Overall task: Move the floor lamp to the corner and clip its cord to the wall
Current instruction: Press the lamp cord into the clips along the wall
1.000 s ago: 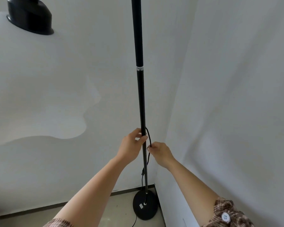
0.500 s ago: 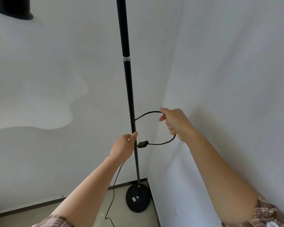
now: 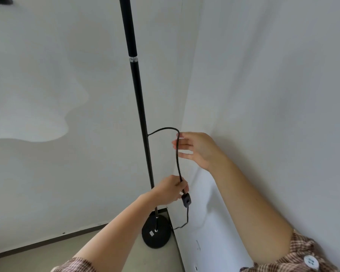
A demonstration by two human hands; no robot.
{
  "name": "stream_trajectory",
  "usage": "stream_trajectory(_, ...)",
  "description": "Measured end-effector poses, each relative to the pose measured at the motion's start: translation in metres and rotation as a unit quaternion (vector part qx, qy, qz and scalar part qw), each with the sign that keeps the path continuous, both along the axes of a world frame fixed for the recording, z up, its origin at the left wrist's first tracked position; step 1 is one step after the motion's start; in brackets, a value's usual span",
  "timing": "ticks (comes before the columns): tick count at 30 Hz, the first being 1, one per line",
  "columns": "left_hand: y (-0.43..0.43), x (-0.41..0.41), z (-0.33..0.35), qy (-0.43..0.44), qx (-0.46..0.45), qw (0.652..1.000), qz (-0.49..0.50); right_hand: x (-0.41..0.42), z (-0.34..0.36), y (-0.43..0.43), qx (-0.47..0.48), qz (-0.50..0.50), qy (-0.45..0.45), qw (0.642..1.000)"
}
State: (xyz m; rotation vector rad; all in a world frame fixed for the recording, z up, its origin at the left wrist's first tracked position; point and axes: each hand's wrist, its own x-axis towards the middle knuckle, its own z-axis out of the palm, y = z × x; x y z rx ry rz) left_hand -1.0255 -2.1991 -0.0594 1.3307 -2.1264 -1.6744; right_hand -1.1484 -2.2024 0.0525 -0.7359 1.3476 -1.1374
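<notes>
A black floor lamp stands in the corner, its thin pole (image 3: 138, 91) rising from a round black base (image 3: 155, 232) on the floor. A black cord (image 3: 176, 154) leaves the pole at mid height, arcs right and drops down. My left hand (image 3: 170, 190) pinches the cord just above its inline switch (image 3: 186, 201). Below the switch the cord hangs down toward the base. My right hand (image 3: 196, 149) is beside the cord's upper bend, fingers spread, fingertips touching or just behind the cord. Of the lamp's shade, only a dark sliver (image 3: 0, 0) shows at top left.
Two pale walls meet in a corner (image 3: 185, 114) just right of the pole. A dark baseboard (image 3: 47, 242) runs along the left wall above the beige floor (image 3: 67, 252). The right wall (image 3: 263, 95) is bare.
My left hand left the pole and took the cord above the switch. My right hand opened and loosened from the cord. The cord loop now hangs straighter and lower.
</notes>
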Motion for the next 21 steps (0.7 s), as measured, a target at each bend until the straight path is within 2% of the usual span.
stream_trajectory(2, -0.003, 0.006, -0.001, 0.033, 0.058, 0.997, 0.034, -0.008, -0.015, 0.002, 0.025, -0.026, 0.072, 0.997)
stream_trajectory(4, -0.006, 0.015, -0.002, 0.056, 0.085, 0.993, 0.052, -0.012, -0.035, 0.009, 0.055, -0.040, 0.103, 0.992)
stream_trajectory(10, -0.015, 0.038, -0.006, 0.102, 0.155, 0.978, 0.092, 0.003, -0.110, 0.057, 0.181, -0.032, 0.139, 0.973)
stream_trajectory(13, -0.022, 0.045, -0.005, 0.128, 0.191, 0.966, 0.118, 0.018, -0.142, 0.088, 0.210, -0.030, 0.108, 0.971)
stream_trajectory(17, -0.028, 0.053, -0.004, 0.152, 0.223, 0.951, 0.152, 0.045, -0.164, 0.118, 0.194, -0.104, 0.109, 0.969)
stream_trajectory(21, -0.027, 0.062, -0.014, 0.165, 0.231, 0.947, 0.150, 0.075, -0.169, 0.139, 0.102, -0.240, 0.082, 0.962)
